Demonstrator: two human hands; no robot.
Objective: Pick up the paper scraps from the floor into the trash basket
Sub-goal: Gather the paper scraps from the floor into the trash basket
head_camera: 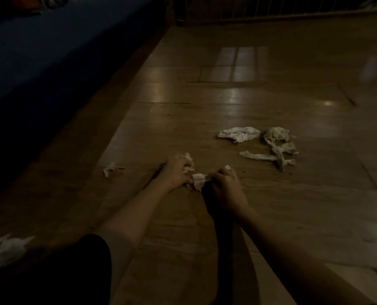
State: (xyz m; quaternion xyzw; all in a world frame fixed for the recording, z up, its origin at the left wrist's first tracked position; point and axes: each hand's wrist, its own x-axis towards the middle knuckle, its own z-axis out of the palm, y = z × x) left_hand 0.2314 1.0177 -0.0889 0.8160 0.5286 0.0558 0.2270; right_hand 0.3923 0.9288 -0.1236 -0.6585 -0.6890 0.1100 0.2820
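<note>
I see both hands low over the wood floor [271, 205] in dim light. The left hand [176, 171] is closed on a crumpled scrap [188, 165]; the right hand [226, 190] pinches a second scrap [198, 181] that spans the gap between the hands. More scraps lie ahead to the right: a white wad [238, 134] and twisted strips [277, 148]. A small bit [109, 168] sits left, near the blue mattress [51, 51].

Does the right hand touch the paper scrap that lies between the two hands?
Touching. The head view shows the right hand pinching one end of the paper scrap, with no gap at its fingertips.
</note>
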